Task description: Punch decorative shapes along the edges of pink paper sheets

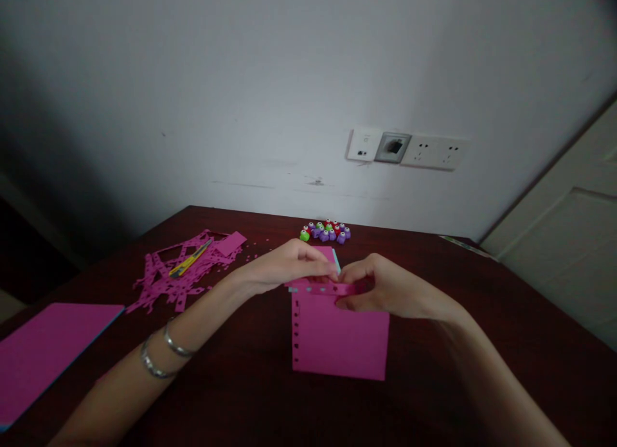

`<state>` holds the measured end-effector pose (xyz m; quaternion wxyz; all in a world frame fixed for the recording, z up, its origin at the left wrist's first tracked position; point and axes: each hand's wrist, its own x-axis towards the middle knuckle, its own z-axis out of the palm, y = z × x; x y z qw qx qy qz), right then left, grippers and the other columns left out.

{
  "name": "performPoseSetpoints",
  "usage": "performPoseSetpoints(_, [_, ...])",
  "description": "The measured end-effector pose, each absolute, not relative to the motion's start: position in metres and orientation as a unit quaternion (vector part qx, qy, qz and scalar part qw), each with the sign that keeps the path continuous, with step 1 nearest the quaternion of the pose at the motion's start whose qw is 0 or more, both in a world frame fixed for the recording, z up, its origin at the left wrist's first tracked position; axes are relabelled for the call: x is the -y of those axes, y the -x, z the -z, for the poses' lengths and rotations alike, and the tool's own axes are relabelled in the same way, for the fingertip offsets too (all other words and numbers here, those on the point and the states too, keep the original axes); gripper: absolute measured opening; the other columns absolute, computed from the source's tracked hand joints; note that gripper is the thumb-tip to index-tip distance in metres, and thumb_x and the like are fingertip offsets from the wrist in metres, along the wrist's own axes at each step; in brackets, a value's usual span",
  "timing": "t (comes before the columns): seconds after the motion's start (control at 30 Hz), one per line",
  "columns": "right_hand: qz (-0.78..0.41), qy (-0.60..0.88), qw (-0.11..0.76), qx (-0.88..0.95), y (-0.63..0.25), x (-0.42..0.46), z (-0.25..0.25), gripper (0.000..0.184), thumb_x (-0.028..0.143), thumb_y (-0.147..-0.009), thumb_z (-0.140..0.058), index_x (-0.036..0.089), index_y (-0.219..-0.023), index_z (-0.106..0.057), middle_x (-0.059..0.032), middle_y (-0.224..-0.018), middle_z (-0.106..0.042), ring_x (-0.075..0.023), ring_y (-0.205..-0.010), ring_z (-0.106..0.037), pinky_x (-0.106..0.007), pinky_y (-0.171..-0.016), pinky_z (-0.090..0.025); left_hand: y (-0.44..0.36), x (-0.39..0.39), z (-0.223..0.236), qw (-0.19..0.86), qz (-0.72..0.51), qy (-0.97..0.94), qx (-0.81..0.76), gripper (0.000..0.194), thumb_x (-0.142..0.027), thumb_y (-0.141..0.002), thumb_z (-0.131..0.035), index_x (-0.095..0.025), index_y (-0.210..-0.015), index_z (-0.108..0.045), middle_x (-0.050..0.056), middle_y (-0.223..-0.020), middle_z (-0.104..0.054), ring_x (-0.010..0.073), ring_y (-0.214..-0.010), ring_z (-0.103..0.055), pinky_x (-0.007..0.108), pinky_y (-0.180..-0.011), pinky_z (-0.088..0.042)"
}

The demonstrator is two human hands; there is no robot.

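A pink panel (pixel 341 344), probably craft foam or card, stands in front of me with a row of small holes down its left edge. Along its top runs a narrow pink strip (pixel 313 289) with light-blue spots showing through its holes. My left hand (pixel 301 265) bends over the top left of this piece, fingers closed on the strip's edge. My right hand (pixel 378 285) pinches the strip near its right end with thumb and fingers. Behind the hands another pink sheet (pixel 328 251) with a light-blue edge shows; the fingers partly hide the join.
Pink scraps (pixel 161 280) lie at the left, with a yellow utility knife (pixel 190 260) on them. Several small eyed beads (pixel 328 231) in green, purple and red sit near the wall. A large pink sheet (pixel 53 350) lies at the left edge. Sockets (pixel 407 150) are on the wall.
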<state>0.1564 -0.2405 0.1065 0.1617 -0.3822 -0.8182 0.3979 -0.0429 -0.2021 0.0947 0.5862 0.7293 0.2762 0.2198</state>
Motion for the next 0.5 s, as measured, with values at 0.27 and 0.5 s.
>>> performPoseSetpoints(0.27, [-0.371,0.442,0.195,0.793,-0.172,0.236,-0.112,0.026,0.042,-0.074,-0.060,0.016,-0.072,-0.067,-0.0008,-0.075,-0.063,-0.0110,-0.063,-0.048,-0.024,-0.057,-0.037,0.068,0.189,-0.101,0.503,-0.206,-0.782,-0.305,0.023,-0.035,-0.069,-0.068,-0.014,-0.078,-0.070,0.002,-0.068,-0.064,0.0078,-0.059,-0.050,0.020,-0.057,-0.037])
performPoseSetpoints(0.5, [-0.405,0.394,0.157,0.810,-0.167,0.241,-0.115,0.032,0.039,-0.070,-0.066,0.020,-0.095,-0.068,-0.0010,-0.082,-0.066,-0.0134,-0.070,-0.054,-0.024,-0.061,-0.041,0.060,0.194,-0.100,0.517,-0.189,-0.785,-0.286,0.022,-0.035,-0.070,-0.067,-0.014,-0.074,-0.069,0.000,-0.060,-0.060,0.0058,-0.052,-0.044,0.020,-0.051,-0.033])
